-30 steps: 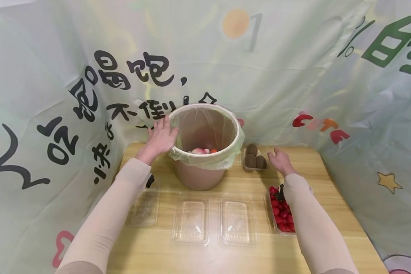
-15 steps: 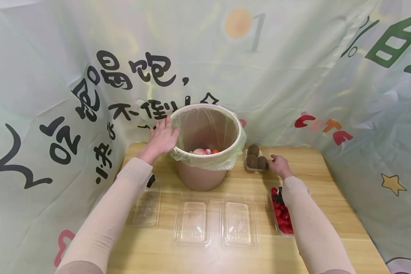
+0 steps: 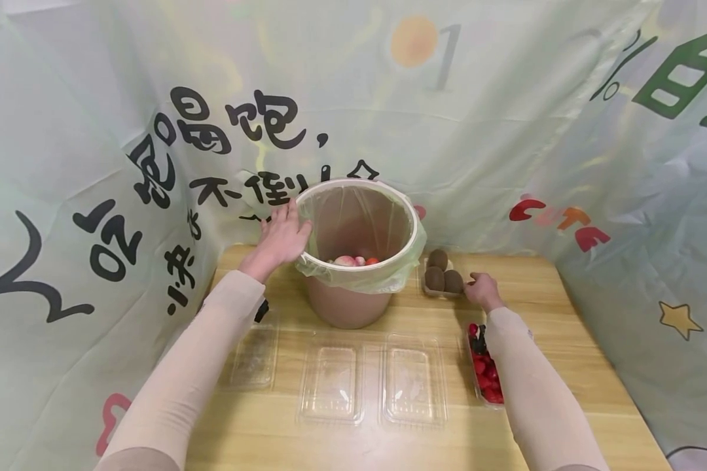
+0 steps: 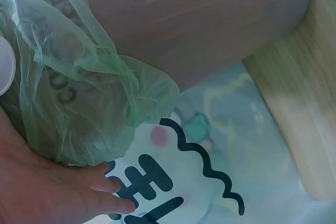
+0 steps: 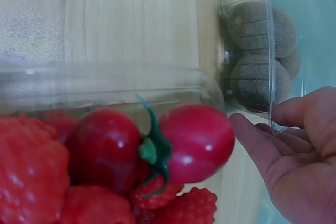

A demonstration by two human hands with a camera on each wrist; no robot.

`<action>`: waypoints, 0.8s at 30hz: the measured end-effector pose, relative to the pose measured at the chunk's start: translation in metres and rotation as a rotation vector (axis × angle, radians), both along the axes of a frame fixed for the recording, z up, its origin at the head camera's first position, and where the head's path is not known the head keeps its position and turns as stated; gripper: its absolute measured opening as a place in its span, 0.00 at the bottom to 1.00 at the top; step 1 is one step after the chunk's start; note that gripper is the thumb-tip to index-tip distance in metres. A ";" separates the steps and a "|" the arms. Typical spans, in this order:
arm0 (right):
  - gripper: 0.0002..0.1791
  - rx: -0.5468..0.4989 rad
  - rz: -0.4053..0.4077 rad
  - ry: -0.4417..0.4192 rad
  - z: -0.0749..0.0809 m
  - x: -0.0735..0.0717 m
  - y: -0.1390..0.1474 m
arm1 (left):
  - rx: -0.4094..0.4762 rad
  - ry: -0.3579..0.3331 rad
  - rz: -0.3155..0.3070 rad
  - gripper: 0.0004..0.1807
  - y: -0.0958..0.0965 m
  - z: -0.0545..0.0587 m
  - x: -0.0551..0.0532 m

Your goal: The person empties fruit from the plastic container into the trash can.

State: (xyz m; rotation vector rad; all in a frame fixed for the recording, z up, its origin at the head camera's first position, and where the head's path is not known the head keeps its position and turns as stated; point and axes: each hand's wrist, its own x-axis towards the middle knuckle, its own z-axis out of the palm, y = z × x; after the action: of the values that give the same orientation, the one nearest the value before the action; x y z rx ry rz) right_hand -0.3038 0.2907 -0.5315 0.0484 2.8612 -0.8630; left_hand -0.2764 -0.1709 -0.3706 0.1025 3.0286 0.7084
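Note:
My left hand (image 3: 283, 237) rests against the left rim of a bucket (image 3: 347, 306), fingers extended over its pale green liner bag (image 4: 79, 103). Inside the bucket lie a pinkish round piece (image 3: 345, 261) and other small pieces, partly hidden. To the right, my right hand (image 3: 484, 289) pinches the near edge of a clear plastic box (image 5: 270, 40) between thumb and fingers. Several brown kiwifruit (image 3: 444, 280) sit in that box. Close below the right forearm stands a clear punnet of red fruit (image 3: 486, 373), with a green-stemmed cherry tomato (image 5: 197, 142) and raspberry-like berries on top.
Two clear plastic trays (image 3: 332, 386) lie side by side on the wooden table (image 3: 389, 445). Another clear container (image 3: 253, 360) is partly covered by the left forearm, with something black (image 3: 262, 311) behind it. Printed cloth walls (image 3: 477, 131) enclose the table's back and sides.
The right hand has come in to the kiwifruit box and taken its edge. The left hand has stayed on the bucket rim. The head view has shifted slightly.

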 end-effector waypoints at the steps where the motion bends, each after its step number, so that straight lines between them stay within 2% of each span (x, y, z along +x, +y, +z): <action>1: 0.32 0.001 -0.005 0.000 -0.001 0.000 0.000 | 0.002 0.003 0.001 0.43 0.000 0.000 0.000; 10: 0.32 -0.102 -0.121 -0.045 -0.006 0.001 -0.001 | 0.002 0.006 0.000 0.43 0.000 0.001 0.000; 24: 0.31 -0.494 -0.240 -0.147 -0.006 0.005 -0.003 | 0.002 0.000 -0.004 0.43 0.001 0.001 0.001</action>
State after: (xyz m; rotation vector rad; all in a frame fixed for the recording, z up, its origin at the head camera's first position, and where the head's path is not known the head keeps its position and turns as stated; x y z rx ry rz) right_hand -0.2989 0.2873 -0.5370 0.3832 2.4619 -1.5166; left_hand -0.2753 -0.1702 -0.3699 0.1086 3.0269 0.7116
